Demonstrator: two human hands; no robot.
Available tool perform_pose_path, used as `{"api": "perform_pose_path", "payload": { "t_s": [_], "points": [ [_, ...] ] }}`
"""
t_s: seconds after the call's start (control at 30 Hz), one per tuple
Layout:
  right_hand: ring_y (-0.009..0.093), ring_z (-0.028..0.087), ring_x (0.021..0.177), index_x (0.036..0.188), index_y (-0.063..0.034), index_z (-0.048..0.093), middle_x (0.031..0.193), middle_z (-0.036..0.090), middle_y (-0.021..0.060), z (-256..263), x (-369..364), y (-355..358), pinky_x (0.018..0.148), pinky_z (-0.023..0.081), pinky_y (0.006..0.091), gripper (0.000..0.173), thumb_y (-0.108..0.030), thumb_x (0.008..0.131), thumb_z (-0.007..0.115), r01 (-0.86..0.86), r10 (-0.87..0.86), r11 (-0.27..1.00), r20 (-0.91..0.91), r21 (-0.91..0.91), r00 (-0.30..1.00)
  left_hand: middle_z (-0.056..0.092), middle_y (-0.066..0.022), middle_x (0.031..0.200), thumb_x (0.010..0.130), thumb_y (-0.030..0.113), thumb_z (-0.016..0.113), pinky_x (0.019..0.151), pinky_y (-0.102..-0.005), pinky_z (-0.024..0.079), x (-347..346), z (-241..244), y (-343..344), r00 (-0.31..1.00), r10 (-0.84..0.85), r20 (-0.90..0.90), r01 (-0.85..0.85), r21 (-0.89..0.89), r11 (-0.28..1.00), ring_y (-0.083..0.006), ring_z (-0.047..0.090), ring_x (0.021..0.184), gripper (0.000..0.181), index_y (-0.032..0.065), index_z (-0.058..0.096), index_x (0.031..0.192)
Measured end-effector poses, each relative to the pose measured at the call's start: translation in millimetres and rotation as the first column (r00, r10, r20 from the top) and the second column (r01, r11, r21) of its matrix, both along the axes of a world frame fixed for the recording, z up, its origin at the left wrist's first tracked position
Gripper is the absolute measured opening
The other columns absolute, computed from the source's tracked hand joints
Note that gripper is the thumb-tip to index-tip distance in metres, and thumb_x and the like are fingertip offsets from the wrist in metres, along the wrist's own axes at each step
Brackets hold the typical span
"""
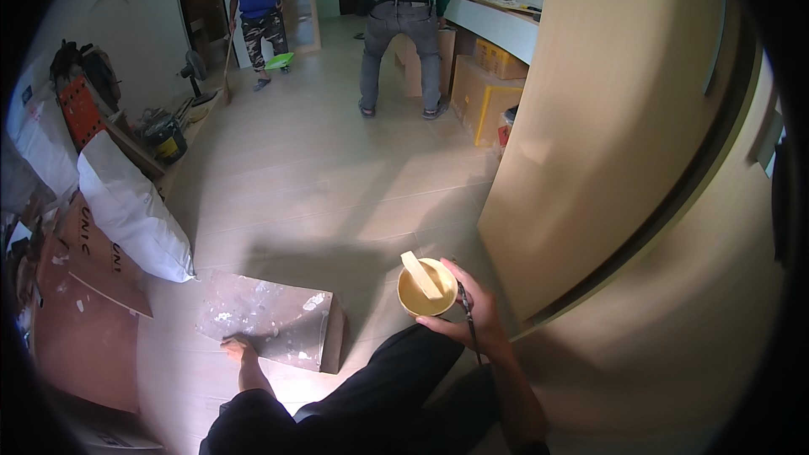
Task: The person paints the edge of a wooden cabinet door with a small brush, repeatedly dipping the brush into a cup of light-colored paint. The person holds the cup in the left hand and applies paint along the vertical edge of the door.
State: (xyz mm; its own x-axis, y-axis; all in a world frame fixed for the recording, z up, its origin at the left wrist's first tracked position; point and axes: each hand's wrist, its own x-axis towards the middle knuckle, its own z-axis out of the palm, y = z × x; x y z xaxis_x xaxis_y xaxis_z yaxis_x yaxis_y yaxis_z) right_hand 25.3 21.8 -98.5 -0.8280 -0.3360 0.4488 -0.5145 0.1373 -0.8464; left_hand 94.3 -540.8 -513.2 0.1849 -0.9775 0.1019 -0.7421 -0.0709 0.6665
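Observation:
My right hand (477,316) grips a small round cup (404,291) from its right side. The cup's inside is pale yellow, and a flat light wooden stick (420,275) rests in it, its upper end past the rim. A thin dark-handled tool (469,319), perhaps a brush, is held along the same hand; its kind is unclear. At lower left, my left hand (239,349) grasps the near edge of a brown wooden box (272,319) spotted with white paint. The box sits on the floor, and the fingertips are partly hidden at its edge.
A tall wood-veneer panel (569,107) rises close on my right. White sacks (129,202) and a brown board (82,328) line the left. Ahead on the tiled floor (303,170), one person (256,0) holds a broom and green dustpan; another (404,19) bends near cardboard boxes (477,98).

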Motion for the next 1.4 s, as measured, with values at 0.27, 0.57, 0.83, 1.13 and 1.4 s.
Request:
{"api": "perform_pose_path", "payload": {
  "t_s": [0.27,0.57,0.83,1.13,1.4],
  "points": [
    [0.023,0.060,0.118,0.136,0.0073,0.048,0.128,0.060,0.0189,4.7,-28.0,-4.7,0.100,0.048,0.0349,0.081,-0.014,0.069,0.089,-0.122,0.118,0.986,-0.042,-0.112,0.992,0.069,-0.0211,0.097,0.101,0.033,0.040,0.085,-0.0495,0.052,64.9,11.6,-8.8,0.989,-0.070,0.132,0.067,0.021,0.998,-0.0404,0.066,0.095,0.038,0.0027,0.063,0.102],
    [0.025,0.058,0.121,0.137,0.0080,0.045,0.132,0.057,0.0196,-14.3,-64.9,-16.0,0.103,0.046,0.0359,0.081,-0.012,0.071,0.088,-0.153,0.152,0.979,-0.017,-0.132,0.988,0.067,-0.0288,0.097,0.102,0.033,0.036,0.077,-0.0566,0.052,149.5,14.8,-10.0,0.969,-0.135,0.206,0.150,-0.057,0.987,-0.0504,0.063,0.091,0.043,0.0006,0.063,0.112],
    [0.027,0.057,0.122,0.138,0.0052,0.046,0.130,0.058,0.0203,-19.9,-111.0,-22.0,0.106,0.045,0.0380,0.083,-0.015,0.070,0.089,-0.125,0.124,0.989,-0.025,-0.075,0.992,0.065,-0.0292,0.107,0.099,0.031,0.046,0.094,-0.0550,0.046,175.7,35.0,-1.4,0.928,-0.331,0.172,0.310,0.138,0.941,-0.0477,0.060,0.105,0.045,-0.0008,0.053,0.130],
    [0.024,0.054,0.126,0.140,0.0023,0.045,0.131,0.057,0.0167,-8.8,-124.9,-15.6,0.106,0.044,0.0363,0.083,-0.017,0.072,0.089,-0.122,0.122,0.992,0.067,-0.002,0.990,0.031,-0.0239,0.155,0.084,0.025,0.070,0.120,-0.0510,0.012,192.9,70.3,-32.4,0.755,-0.573,0.320,0.520,0.241,0.819,-0.0414,0.025,0.144,0.097,0.0110,0.007,0.158],
    [0.025,0.059,0.119,0.137,0.0028,0.048,0.127,0.059,0.0169,29.3,-112.5,-12.8,0.104,0.045,0.0357,0.082,-0.016,0.070,0.089,-0.020,0.021,0.999,-0.026,0.049,0.999,0.039,-0.0178,0.146,0.086,0.036,0.074,0.110,-0.0469,0.034,25.1,179.0,49.2,-0.135,-0.963,0.232,0.602,0.791,0.106,-0.0365,0.037,0.134,0.079,0.0098,0.030,0.147]
  ]
}}
